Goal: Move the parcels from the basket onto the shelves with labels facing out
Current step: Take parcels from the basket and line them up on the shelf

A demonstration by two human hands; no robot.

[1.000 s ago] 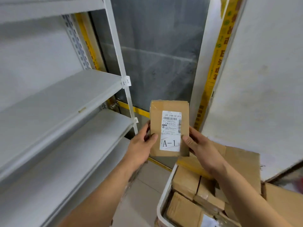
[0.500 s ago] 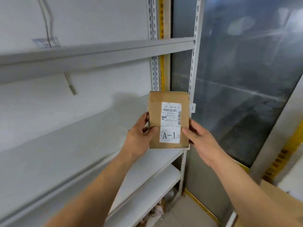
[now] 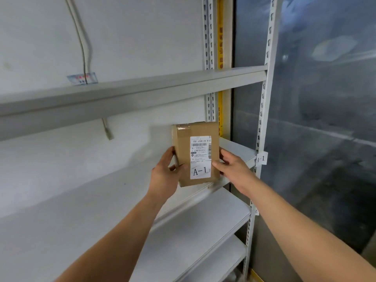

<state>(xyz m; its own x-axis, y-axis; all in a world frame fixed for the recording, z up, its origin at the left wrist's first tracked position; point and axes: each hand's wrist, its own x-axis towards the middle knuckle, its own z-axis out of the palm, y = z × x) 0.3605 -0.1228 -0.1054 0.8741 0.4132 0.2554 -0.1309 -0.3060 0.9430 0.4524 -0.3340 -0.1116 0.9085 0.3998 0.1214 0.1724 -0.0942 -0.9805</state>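
1. Handling estimate: the parcel is a small taped cardboard box. It looks stiff-walled and is probably light, since fingertips alone carry it. The tape strip near the top may be slick; bare cardboard on the side faces should give better friction.
2. Grip site: the two narrow side faces, low to mid height. This keeps fingers off the label and leaves the bottom edge free to meet the shelf.
3. Left hand: grips the parcel's left side, thumb on the front face near the lower left, fingers wrapped behind.
4. Right hand: grips the right side, thumb tip touching the label's right edge, remaining fingers behind the box.
5. Position: the parcel is upright at the right end of the middle shelf, near the front lip and below the upper shelf. Whether its bottom edge touches the shelf surface or hangs just above it cannot be told from this angle.
6. Appearance: plain brown cardboard, clear tape across the top seam. The white label carries a barcode, small print and a large "A-1", and faces outward towards the camera.
7. A shelf tag on the right upright also reads "A-1", so the location appears to match.
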